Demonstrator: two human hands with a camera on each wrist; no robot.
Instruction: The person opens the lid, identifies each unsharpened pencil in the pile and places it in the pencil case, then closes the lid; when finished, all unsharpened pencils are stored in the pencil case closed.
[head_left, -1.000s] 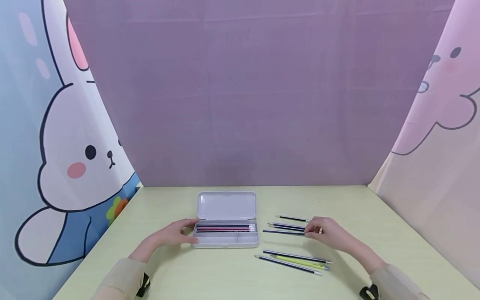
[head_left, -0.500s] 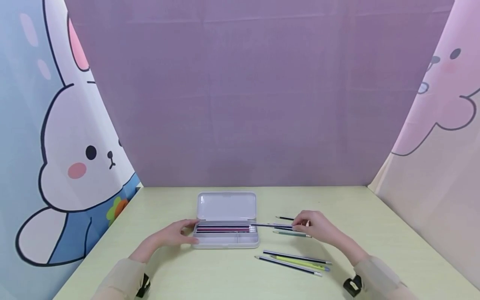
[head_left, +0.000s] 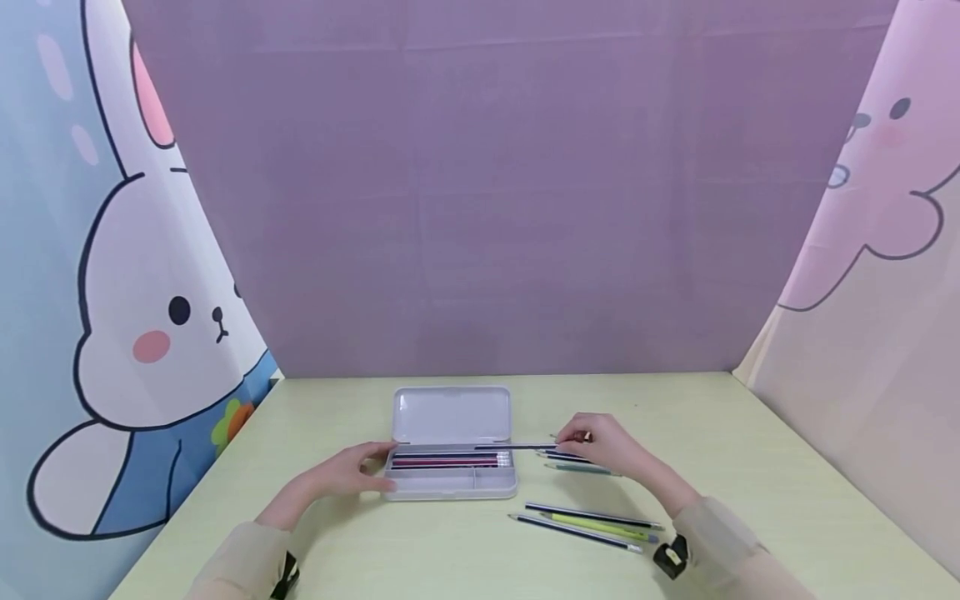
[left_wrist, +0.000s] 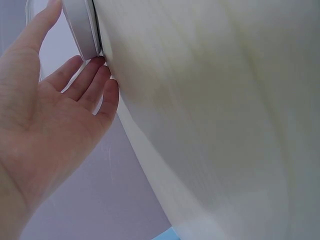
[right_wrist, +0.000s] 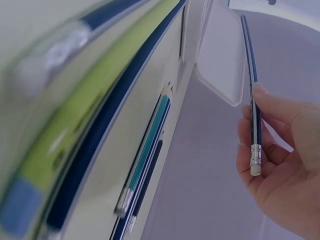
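An open white pencil case [head_left: 492, 492] lies on the table with its lid [head_left: 452, 414] raised at the back; several striped pencils [head_left: 442, 461] fill its rear compartment. My left hand [head_left: 341, 471] holds the case's left end, thumb at the front corner and fingers at the rear one. In my right hand [head_left: 609, 446] a dark blue striped pencil [right_wrist: 254, 115] is pinched between thumb and fingers. Its white eraser [right_wrist: 255, 170] points back toward the palm. The pencil's far end reaches over the right part of the rear compartment. The front compartments hold nothing.
Beneath and beside my right hand lie several more pencils, one of them teal [right_wrist: 148, 145]. Closer to me, a yellow-green pencil [head_left: 592, 525] lies between two dark striped pencils [head_left: 573, 533]. A purple cloth [head_left: 487, 208] hangs behind the table [head_left: 360, 550].
My right hand lifts the pencil from the group at the right and carries it left until its far end is over the case. My left hand stays at the case.
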